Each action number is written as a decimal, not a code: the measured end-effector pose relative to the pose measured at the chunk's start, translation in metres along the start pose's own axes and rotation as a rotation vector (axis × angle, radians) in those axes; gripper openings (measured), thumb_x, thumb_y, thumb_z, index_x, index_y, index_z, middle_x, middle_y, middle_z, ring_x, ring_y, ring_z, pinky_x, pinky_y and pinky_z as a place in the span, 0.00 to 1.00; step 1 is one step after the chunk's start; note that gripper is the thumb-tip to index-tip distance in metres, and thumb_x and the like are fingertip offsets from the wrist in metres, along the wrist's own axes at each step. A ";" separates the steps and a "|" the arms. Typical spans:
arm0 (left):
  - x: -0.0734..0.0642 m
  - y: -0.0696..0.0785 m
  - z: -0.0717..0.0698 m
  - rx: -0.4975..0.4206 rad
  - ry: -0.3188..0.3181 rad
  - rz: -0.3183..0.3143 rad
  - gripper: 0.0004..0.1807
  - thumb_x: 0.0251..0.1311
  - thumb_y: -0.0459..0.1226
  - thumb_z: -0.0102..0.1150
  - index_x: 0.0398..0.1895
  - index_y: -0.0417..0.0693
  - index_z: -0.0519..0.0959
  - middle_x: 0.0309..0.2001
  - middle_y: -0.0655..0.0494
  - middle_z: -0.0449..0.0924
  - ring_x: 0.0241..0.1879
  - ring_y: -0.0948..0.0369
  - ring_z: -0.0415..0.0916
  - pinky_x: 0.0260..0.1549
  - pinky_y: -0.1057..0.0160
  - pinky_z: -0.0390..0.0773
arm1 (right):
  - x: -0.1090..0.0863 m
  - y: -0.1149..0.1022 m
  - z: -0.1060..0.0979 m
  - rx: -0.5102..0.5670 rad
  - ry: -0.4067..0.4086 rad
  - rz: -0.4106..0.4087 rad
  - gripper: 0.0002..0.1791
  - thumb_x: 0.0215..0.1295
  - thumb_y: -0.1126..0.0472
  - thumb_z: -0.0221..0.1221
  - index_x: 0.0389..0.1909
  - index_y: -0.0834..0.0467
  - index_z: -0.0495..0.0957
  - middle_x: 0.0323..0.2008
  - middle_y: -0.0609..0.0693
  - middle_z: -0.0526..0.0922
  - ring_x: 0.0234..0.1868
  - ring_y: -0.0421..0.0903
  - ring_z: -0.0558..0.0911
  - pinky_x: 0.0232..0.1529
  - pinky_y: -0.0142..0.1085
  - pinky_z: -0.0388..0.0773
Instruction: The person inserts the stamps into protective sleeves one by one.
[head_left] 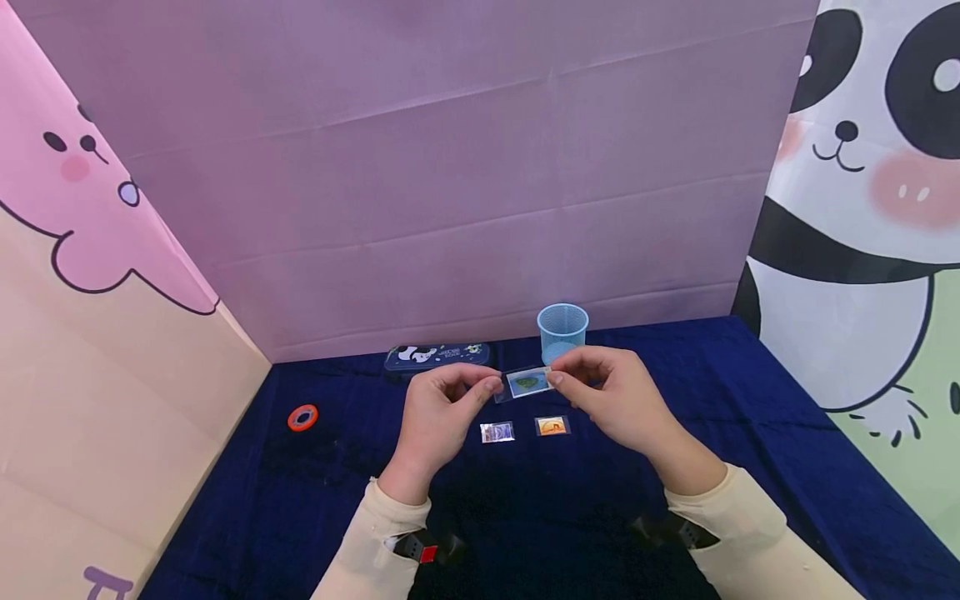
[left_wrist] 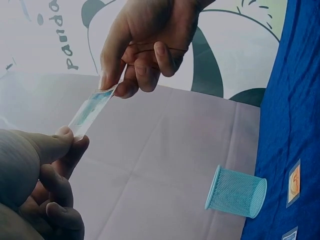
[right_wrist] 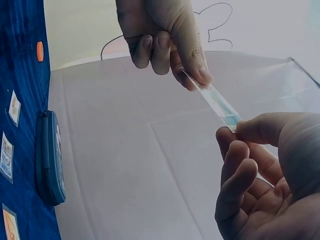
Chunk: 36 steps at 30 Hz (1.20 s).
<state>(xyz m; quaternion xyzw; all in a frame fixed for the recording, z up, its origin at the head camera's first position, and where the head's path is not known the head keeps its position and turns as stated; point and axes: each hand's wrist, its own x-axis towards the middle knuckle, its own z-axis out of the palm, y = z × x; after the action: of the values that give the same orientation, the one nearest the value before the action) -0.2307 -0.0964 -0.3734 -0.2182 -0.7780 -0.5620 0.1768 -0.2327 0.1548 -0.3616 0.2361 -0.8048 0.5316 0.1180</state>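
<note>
Both hands hold a small blue picture stamp (head_left: 528, 382) with a pale border and a clear plastic sleeve above the table. My left hand (head_left: 442, 417) pinches the sleeve's left end between thumb and index finger. At the other end, my right hand (head_left: 621, 402) pinches the stamp's edge the same way, its other fingers loosely curled. Below lie a purplish sleeved stamp (head_left: 497, 432) and an orange sleeved stamp (head_left: 552, 426). Another small pale sleeved piece (right_wrist: 15, 107) lies on the cloth in the right wrist view; the left hand covers that area in the head view.
A light-blue mesh cup (head_left: 562, 329) stands at the back, behind the right hand. Left of it lies a dark blue panda pencil case (head_left: 437, 357). An orange ring-shaped roll (head_left: 302, 417) is on the left of the dark blue cloth (head_left: 315, 508). Printed fabric walls surround the table.
</note>
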 end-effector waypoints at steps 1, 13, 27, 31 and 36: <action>0.000 0.000 0.000 -0.001 0.000 -0.001 0.05 0.69 0.41 0.69 0.42 0.54 0.92 0.35 0.61 0.88 0.22 0.56 0.65 0.20 0.66 0.63 | 0.000 0.000 0.001 -0.004 0.003 -0.003 0.05 0.74 0.59 0.66 0.43 0.55 0.88 0.30 0.51 0.83 0.27 0.46 0.78 0.25 0.36 0.76; -0.001 0.001 0.001 0.006 -0.015 -0.026 0.05 0.68 0.41 0.70 0.41 0.54 0.92 0.33 0.61 0.86 0.23 0.56 0.67 0.21 0.67 0.64 | -0.001 0.003 0.003 -0.020 -0.025 0.005 0.05 0.74 0.60 0.65 0.43 0.55 0.89 0.33 0.49 0.84 0.29 0.47 0.78 0.29 0.36 0.77; 0.000 0.001 0.000 0.014 -0.017 -0.030 0.05 0.68 0.42 0.70 0.41 0.55 0.92 0.33 0.61 0.85 0.23 0.56 0.67 0.21 0.67 0.64 | -0.001 0.002 0.002 0.039 -0.097 -0.001 0.08 0.77 0.63 0.61 0.48 0.59 0.88 0.35 0.53 0.82 0.29 0.47 0.80 0.32 0.37 0.81; 0.000 0.001 0.000 0.013 -0.018 -0.028 0.05 0.68 0.41 0.70 0.41 0.55 0.92 0.34 0.61 0.85 0.23 0.57 0.66 0.21 0.67 0.64 | -0.001 0.003 0.002 0.057 -0.121 -0.002 0.09 0.78 0.64 0.60 0.49 0.60 0.87 0.34 0.53 0.81 0.29 0.48 0.80 0.30 0.36 0.79; 0.000 0.000 0.000 0.005 -0.029 -0.021 0.05 0.68 0.41 0.70 0.42 0.55 0.92 0.34 0.61 0.85 0.23 0.56 0.65 0.21 0.67 0.64 | 0.000 0.005 0.002 0.069 -0.156 0.000 0.10 0.79 0.64 0.58 0.50 0.60 0.86 0.35 0.53 0.80 0.27 0.48 0.79 0.25 0.35 0.74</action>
<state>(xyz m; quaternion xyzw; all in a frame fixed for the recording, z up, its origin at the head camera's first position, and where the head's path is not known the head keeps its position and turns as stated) -0.2306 -0.0964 -0.3732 -0.2179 -0.7841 -0.5586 0.1601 -0.2347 0.1544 -0.3663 0.2809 -0.7928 0.5389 0.0466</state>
